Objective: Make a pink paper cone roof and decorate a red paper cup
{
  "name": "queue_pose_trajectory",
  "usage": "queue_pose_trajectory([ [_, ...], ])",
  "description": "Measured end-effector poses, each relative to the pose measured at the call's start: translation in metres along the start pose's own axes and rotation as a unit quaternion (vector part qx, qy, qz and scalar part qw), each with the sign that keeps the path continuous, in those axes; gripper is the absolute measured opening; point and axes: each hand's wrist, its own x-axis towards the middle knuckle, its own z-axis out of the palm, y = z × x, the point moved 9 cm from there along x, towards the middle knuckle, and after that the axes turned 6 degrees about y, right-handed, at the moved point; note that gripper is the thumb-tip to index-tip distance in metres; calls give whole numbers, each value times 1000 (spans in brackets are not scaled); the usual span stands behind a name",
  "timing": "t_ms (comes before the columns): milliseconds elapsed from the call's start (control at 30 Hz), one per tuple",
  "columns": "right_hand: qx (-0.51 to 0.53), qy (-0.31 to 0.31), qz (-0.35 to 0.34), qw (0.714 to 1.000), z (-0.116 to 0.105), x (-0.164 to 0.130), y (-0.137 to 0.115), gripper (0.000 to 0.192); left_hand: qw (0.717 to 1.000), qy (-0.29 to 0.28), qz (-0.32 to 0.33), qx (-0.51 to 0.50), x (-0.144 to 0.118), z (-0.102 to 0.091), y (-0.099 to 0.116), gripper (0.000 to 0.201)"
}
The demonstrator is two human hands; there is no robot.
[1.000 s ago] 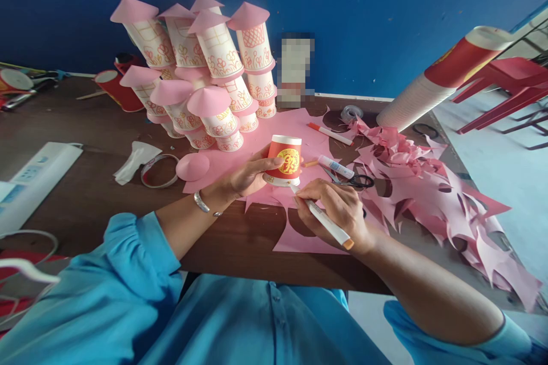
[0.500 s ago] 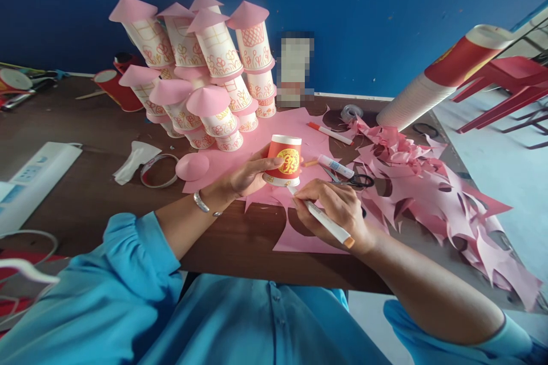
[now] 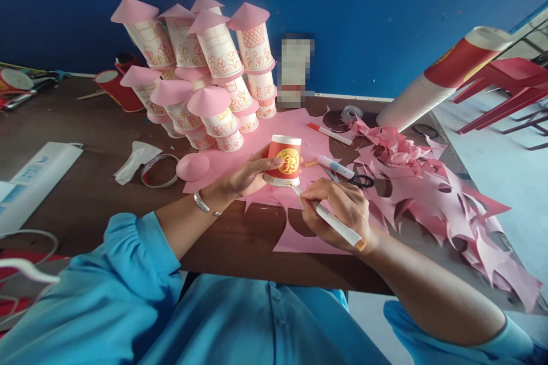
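Note:
A red and white paper cup [image 3: 278, 151] with a round yellow emblem is held up by my left hand [image 3: 252, 174], the thumb across its front and the other fingers mostly hidden behind. Yellowish marks show along the cup's white lower band. My right hand [image 3: 336, 208] is closed around a white marker [image 3: 338, 226] with an orange end. The marker's tip is at the cup's lower right edge; whether it touches, I cannot tell. Below and behind the cup lies pink paper [image 3: 295, 236].
Paper-cup towers [image 3: 214, 45] with pink cone roofs stand behind on the left. Scissors [image 3: 362, 181], a glue stick [image 3: 336, 166] and an orange-capped marker [image 3: 329, 133] lie to the right. Pink scraps [image 3: 436, 194] cover the right side, beside a tall cup stack [image 3: 440, 82].
My right hand has shifted slightly right with the marker, its tip sliding along the cup's lower edge. My left hand and the cup have stayed in place.

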Motion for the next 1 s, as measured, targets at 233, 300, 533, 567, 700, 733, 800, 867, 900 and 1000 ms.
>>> queue_pose_trajectory([
  [233,8,-8,-18,1000,4,-4,-1,22,1000,9,3,7,-1,-2,0,37],
  [300,4,-12,-20,1000,5,-5,-1,21,1000,5,4,7,-1,0,0,36],
  [533,2,-26,-18,999,8,-5,0,18,1000,1,6,16,-1,1,1,38],
  [567,1,-26,-18,999,8,-5,0,18,1000,0,3,16,-1,1,0,38],
  [700,-1,-25,-17,1000,8,-5,0,17,1000,-2,-2,13,0,2,0,37],
  [733,-1,-23,-16,1000,8,-5,1,16,1000,-1,-1,12,0,2,0,37],
  [800,-2,-19,-15,1000,7,-5,1,16,1000,-1,-1,12,0,2,0,36],
  [867,-2,-17,-16,1000,7,-5,1,15,1000,1,-1,13,0,1,0,37],
  [900,-2,-16,-16,1000,7,-5,1,15,1000,3,0,14,0,0,-1,37],
  [1000,-11,-12,-13,1000,6,-3,1,17,1000,8,2,20,-1,-2,-1,37],
])
